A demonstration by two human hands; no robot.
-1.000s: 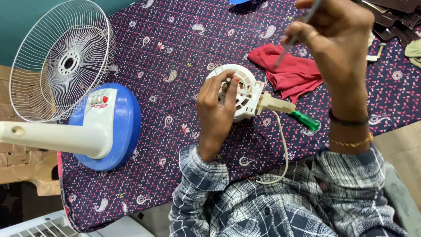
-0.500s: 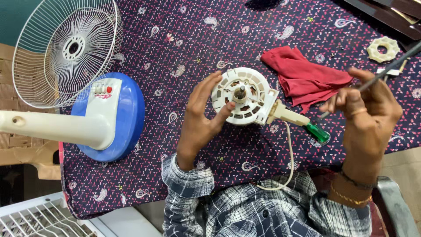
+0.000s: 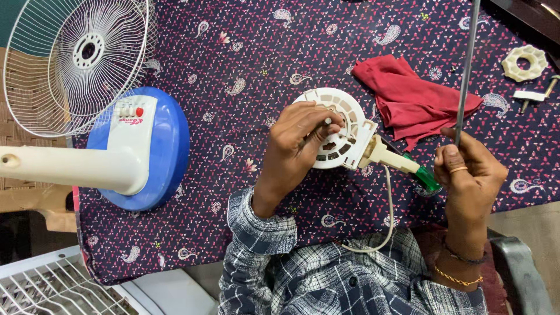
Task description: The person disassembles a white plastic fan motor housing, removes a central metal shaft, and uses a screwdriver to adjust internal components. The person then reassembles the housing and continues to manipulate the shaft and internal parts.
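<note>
My left hand (image 3: 297,143) rests on a round white fan motor housing (image 3: 341,131) that lies on the patterned purple cloth (image 3: 251,52), fingers curled over its hub. A cream neck and a green-handled part (image 3: 429,181) stick out to the housing's right, and a white cord (image 3: 388,204) runs from it toward my lap. My right hand (image 3: 466,175) is closed around a long thin metal screwdriver shaft (image 3: 466,70) that points up and away from me.
A red rag (image 3: 408,99) lies just beyond the housing. A blue and white fan base with its cream pole (image 3: 116,151) and a wire fan guard (image 3: 81,58) sit at left. Small white plastic parts (image 3: 525,61) lie at far right. A white grille (image 3: 46,286) is at lower left.
My left hand has closed down over the housing's hub. My right hand has dropped toward me and turned the screwdriver shaft upright. The view has shifted slightly.
</note>
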